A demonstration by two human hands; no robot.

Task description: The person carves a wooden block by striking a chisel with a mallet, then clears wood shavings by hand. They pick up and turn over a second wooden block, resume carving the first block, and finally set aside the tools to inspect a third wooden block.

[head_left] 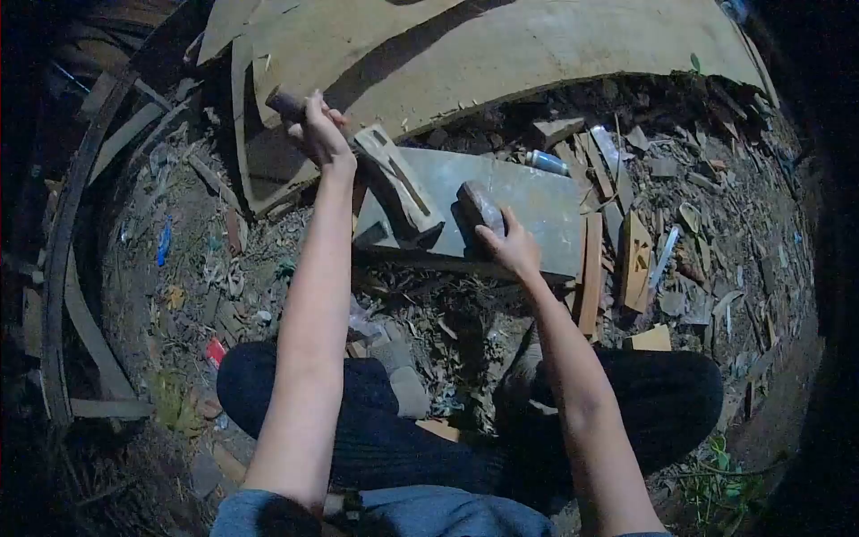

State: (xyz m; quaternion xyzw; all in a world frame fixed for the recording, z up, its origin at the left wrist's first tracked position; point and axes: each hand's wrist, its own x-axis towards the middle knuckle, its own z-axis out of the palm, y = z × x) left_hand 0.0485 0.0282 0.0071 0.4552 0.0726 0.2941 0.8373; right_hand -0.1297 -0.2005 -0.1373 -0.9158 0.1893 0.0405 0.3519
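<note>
Gripping the mallet point(394, 183) by its handle, our left hand point(320, 134) is fisted; our right hand point(510, 246) wraps a block point(479, 206) we judge hard and heavy.

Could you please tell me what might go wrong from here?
1. The left hand grips the long wooden-handled tool, whose head sits on the grey flat slab right beside the right hand holding a dark rounded lump; a slip could strike that hand.
2. Sharp pale wood offcuts lie scattered close around the slab and might cut or splinter skin.
</note>
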